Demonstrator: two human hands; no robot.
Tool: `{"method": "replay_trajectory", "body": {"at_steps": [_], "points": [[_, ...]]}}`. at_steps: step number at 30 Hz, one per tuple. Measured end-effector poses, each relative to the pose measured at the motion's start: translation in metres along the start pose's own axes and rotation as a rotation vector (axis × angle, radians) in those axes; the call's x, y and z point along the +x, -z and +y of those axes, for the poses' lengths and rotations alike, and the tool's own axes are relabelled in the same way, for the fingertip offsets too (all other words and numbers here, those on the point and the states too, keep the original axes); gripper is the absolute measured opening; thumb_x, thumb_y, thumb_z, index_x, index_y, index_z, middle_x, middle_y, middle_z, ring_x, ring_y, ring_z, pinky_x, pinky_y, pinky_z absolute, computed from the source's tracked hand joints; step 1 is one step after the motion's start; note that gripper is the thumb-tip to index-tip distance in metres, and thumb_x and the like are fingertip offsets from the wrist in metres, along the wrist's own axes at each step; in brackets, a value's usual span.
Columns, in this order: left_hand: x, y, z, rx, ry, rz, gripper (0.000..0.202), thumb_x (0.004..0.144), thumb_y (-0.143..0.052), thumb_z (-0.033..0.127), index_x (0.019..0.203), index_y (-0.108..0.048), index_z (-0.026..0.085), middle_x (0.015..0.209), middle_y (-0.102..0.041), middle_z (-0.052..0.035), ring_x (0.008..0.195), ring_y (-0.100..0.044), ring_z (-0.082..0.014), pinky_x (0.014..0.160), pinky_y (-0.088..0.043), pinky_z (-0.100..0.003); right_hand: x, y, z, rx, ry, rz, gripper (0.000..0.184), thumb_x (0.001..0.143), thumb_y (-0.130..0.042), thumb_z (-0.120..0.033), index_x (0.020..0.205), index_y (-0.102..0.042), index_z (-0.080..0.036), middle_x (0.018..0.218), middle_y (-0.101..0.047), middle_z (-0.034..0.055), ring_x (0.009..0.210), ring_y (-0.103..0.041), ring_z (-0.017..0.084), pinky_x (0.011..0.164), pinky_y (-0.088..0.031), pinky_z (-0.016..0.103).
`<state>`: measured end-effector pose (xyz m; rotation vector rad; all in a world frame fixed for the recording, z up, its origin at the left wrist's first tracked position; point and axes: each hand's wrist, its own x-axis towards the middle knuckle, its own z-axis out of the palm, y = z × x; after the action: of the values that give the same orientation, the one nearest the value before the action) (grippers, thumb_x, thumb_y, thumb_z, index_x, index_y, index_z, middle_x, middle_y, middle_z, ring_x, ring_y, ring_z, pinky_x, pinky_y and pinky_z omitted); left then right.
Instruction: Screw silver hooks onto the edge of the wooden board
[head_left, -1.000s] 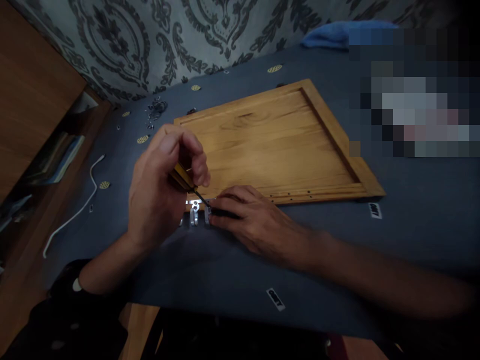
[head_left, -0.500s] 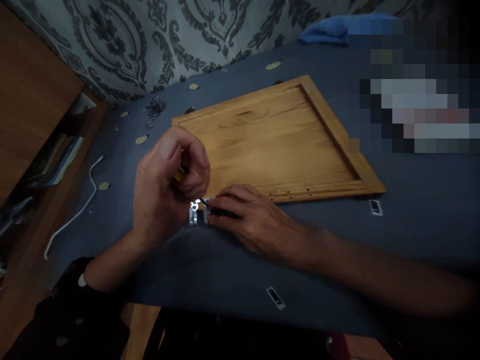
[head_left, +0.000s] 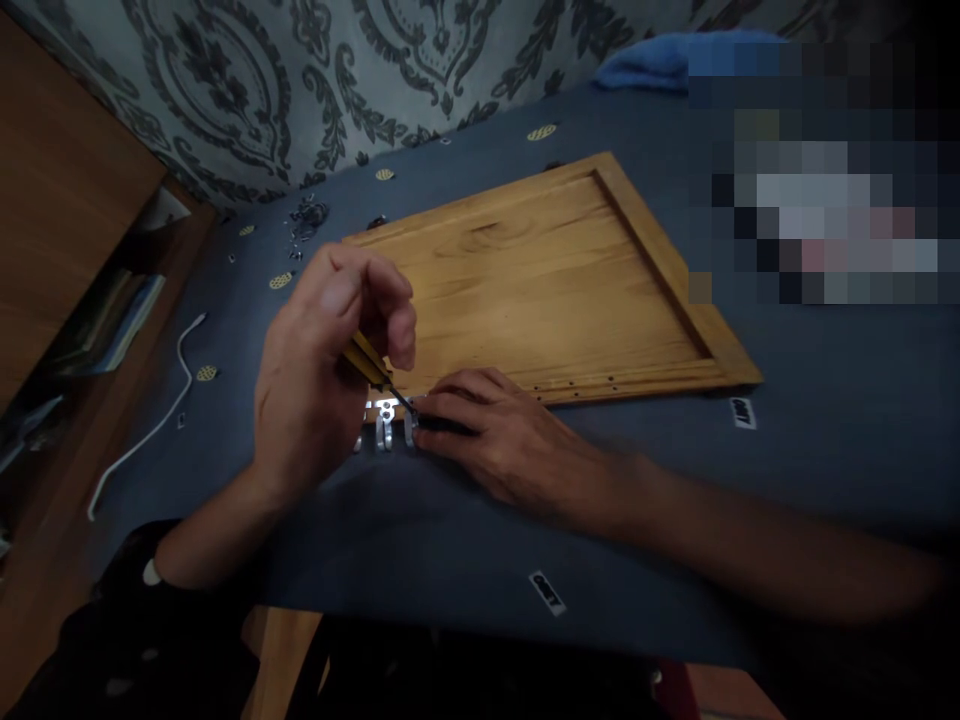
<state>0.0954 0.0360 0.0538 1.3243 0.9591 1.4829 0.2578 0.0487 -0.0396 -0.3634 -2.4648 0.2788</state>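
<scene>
My left hand (head_left: 311, 370) is curled around a screwdriver with a yellow handle (head_left: 366, 360). Its thin dark shaft slants down to the right, and the tip meets a shiny metal hook rail (head_left: 385, 425) at the near edge of a framed wooden panel (head_left: 525, 280). Fingers of my right hand (head_left: 502, 435) close on the right end of that rail, beside the screwdriver tip, and hide part of it. Several small dark holes show along the panel's near edge, right of my right hand. Any screw under the tip is too small to make out.
A pile of small metal parts (head_left: 306, 218) lies on the dark blue patterned cloth at the back left. A white cable (head_left: 161, 430) runs along the left side. Beyond the panel are a blue cloth (head_left: 645, 60) and a blurred-out area. A wooden shelf (head_left: 180, 250) borders the left.
My left hand has shifted slightly left and its fingers have loosened, so more of the yellow handle and the hook rail shows. My right hand stays in place on the rail.
</scene>
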Motion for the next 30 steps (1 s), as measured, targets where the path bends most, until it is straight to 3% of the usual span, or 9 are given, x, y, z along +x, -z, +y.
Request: {"method": "replay_trajectory", "body": {"at_steps": [4,10,16,21,25,28,30], "points": [[-0.005,0.001,0.003,-0.004,-0.015,0.038,0.016,0.098,-0.06,0.03,0.09,-0.07,0.02,0.07,-0.056,-0.0021,0.063,-0.048,-0.0156,0.061,-0.042,-0.029,-0.001,-0.001,0.0,0.0,0.01,0.025,0.021,0.097,-0.056,-0.013,0.108,-0.074,-0.014,0.113,-0.074,0.0103,0.108,-0.057,0.029,0.09,-0.052,0.045],[-0.004,-0.007,0.006,-0.052,0.021,0.056,0.024,0.099,-0.05,0.02,0.081,-0.066,0.018,0.058,-0.037,0.0035,0.05,-0.032,-0.0109,0.05,-0.031,-0.024,0.0,0.0,-0.001,0.008,-0.018,-0.025,0.021,0.097,-0.058,-0.014,0.11,-0.074,-0.016,0.113,-0.074,0.0098,0.109,-0.056,0.028,0.093,-0.05,0.045],[0.001,-0.011,0.005,-0.067,0.018,-0.017,0.025,0.09,-0.071,0.034,0.072,-0.062,0.018,0.048,-0.025,0.0088,0.039,-0.014,-0.0059,0.038,-0.016,-0.02,0.0,0.001,-0.001,0.01,-0.012,-0.012,0.021,0.098,-0.055,-0.013,0.108,-0.074,-0.015,0.113,-0.074,0.0105,0.107,-0.056,0.028,0.092,-0.05,0.045],[0.004,-0.004,0.004,-0.083,0.026,-0.104,0.028,0.101,-0.051,0.027,0.076,-0.061,0.018,0.048,-0.021,0.0089,0.036,-0.01,-0.0061,0.036,-0.016,-0.02,0.0,-0.001,0.0,0.025,-0.022,-0.01,0.022,0.099,-0.054,-0.014,0.109,-0.074,-0.015,0.113,-0.074,0.0101,0.108,-0.056,0.027,0.091,-0.05,0.044],[0.005,0.001,0.001,-0.069,-0.016,-0.143,0.027,0.1,-0.047,0.022,0.078,-0.063,0.019,0.047,-0.031,0.0059,0.037,-0.023,-0.0093,0.038,-0.024,-0.023,0.0,0.0,0.0,0.031,-0.015,-0.022,0.023,0.098,-0.055,-0.012,0.11,-0.074,-0.014,0.114,-0.073,0.0118,0.109,-0.056,0.028,0.09,-0.05,0.045],[0.004,0.003,-0.001,-0.001,-0.08,-0.046,0.025,0.099,-0.048,0.022,0.083,-0.067,0.017,0.058,-0.052,-0.0013,0.051,-0.045,-0.0147,0.05,-0.036,-0.028,0.0,0.001,0.0,0.022,-0.014,-0.04,0.023,0.097,-0.055,-0.012,0.11,-0.074,-0.014,0.115,-0.073,0.0124,0.11,-0.055,0.028,0.092,-0.05,0.046],[0.002,0.004,-0.001,0.034,-0.083,-0.011,0.022,0.1,-0.051,0.025,0.088,-0.068,0.017,0.07,-0.059,-0.0042,0.062,-0.052,-0.0167,0.059,-0.041,-0.03,0.0,0.001,0.0,0.012,-0.015,-0.043,0.023,0.097,-0.054,-0.013,0.11,-0.074,-0.015,0.116,-0.073,0.0121,0.111,-0.055,0.028,0.092,-0.05,0.046]]}}
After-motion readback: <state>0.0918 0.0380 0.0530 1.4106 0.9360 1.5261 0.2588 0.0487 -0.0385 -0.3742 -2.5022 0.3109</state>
